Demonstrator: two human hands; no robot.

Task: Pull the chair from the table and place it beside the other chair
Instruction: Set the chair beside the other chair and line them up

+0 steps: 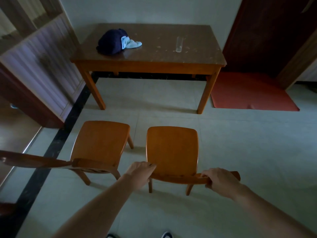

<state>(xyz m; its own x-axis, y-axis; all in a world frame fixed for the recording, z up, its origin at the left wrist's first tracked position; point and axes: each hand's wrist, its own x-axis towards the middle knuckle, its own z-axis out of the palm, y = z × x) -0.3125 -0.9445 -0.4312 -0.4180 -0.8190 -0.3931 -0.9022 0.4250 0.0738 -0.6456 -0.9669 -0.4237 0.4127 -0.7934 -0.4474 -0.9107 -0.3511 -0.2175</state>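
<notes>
I see two wooden chairs side by side on the tiled floor, apart from the table beyond them: the other chair on the left, the pulled chair just right of it. My left hand and right hand are each closed over the pulled chair's top rail.

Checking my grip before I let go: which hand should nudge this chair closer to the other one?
Probably the right hand: it grips the held chair backrest's far end, so it can push toward the other chair.
</notes>
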